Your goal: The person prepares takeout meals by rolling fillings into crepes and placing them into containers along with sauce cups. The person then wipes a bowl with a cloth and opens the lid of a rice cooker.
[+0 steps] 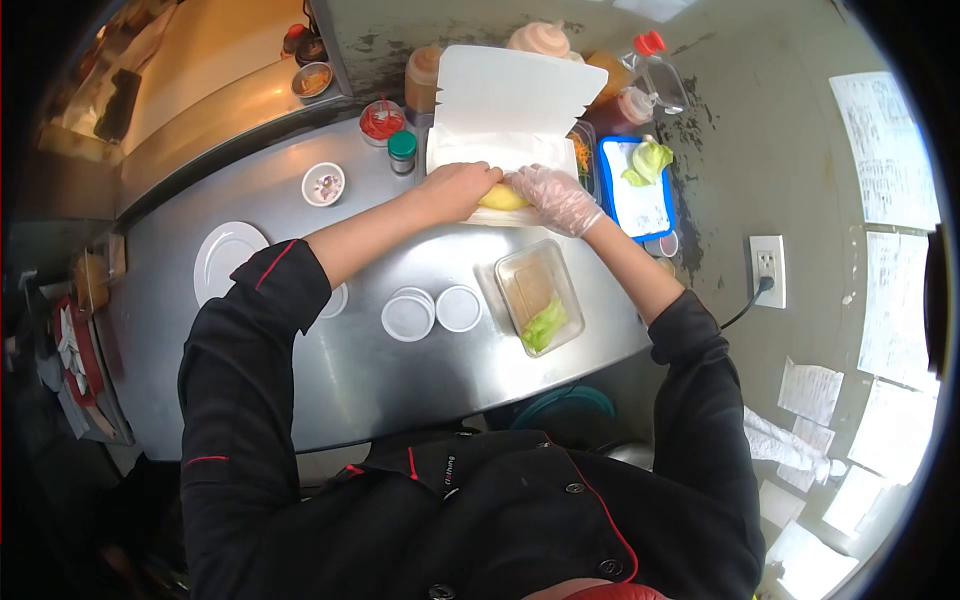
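A white takeout box (510,95) stands at the back of the steel counter with its lid raised. In its front part lies a smooth yellow folded-looking food item (503,197), whose exact kind I cannot make out. My left hand (462,190) is bare and closes on the item's left end. My right hand (556,199), in a clear plastic glove, is curled round its right end. Both hands rest at the box's front edge, and the fingertips are partly hidden.
A plastic container (540,297) with a lettuce leaf sits in front. Nearby are white round lids (409,314), a small cup (323,184), a plate (226,262), a green-capped shaker (402,150) and a blue-rimmed tray (640,222). Sauce bottles (540,40) line the wall.
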Demonstrator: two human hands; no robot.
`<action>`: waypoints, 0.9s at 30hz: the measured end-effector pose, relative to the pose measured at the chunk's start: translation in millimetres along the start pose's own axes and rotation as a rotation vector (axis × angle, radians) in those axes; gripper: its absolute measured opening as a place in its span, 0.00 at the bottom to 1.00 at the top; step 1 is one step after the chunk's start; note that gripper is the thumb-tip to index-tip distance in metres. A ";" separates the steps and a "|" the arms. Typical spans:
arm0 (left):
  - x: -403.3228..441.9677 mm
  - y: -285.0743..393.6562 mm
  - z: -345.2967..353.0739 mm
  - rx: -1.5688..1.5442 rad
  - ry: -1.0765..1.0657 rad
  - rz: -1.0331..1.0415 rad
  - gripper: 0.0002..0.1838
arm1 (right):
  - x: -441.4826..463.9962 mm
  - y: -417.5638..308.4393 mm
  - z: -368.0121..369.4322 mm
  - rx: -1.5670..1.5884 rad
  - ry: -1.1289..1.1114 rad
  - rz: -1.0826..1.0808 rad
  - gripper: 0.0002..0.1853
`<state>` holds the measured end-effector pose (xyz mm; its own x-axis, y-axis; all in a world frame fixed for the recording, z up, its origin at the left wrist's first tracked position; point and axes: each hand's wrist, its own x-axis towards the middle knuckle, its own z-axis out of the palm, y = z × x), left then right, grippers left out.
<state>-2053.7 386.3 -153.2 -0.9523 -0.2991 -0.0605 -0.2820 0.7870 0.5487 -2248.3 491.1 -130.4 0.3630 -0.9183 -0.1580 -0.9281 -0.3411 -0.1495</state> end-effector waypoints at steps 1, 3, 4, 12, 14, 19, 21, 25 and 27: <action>0.1 1.3 1.1 0.023 0.006 0.005 0.24 | -1.1 1.2 2.6 -0.027 -0.009 -0.009 0.22; -0.3 3.3 2.0 0.072 0.016 0.015 0.25 | -0.9 5.1 7.9 -0.081 -0.024 -0.026 0.21; -0.4 5.7 -0.8 0.069 -0.017 0.004 0.26 | -0.7 3.5 4.9 -0.046 -0.029 -0.017 0.22; 7.5 -4.3 -17.5 -0.008 -0.240 0.066 0.35 | -1.0 -0.9 -31.1 0.224 -0.167 0.042 0.25; 5.9 -1.3 -24.7 0.009 -0.238 0.088 0.37 | -1.6 -4.1 -45.4 0.250 -0.235 0.081 0.25; -1.0 4.3 -34.1 0.004 -0.289 0.110 0.39 | -6.3 2.3 -38.0 0.272 -0.221 0.112 0.23; -4.8 4.1 -38.0 0.015 -0.339 0.104 0.40 | -9.7 1.0 -38.4 0.276 -0.216 0.113 0.21; -6.8 -3.6 -42.8 -0.033 -0.434 0.122 0.41 | -20.5 -3.2 -52.1 0.422 0.035 0.265 0.15; -9.1 -6.1 -44.4 -0.111 -0.433 0.079 0.36 | -29.6 2.2 -53.5 0.397 0.262 0.427 0.15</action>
<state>-2038.1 360.2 -119.1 -0.9379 0.0316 -0.3453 -0.2149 0.7287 0.6503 -2265.5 506.7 -73.8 -0.1115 -0.9926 -0.0474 -0.8664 0.1204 -0.4845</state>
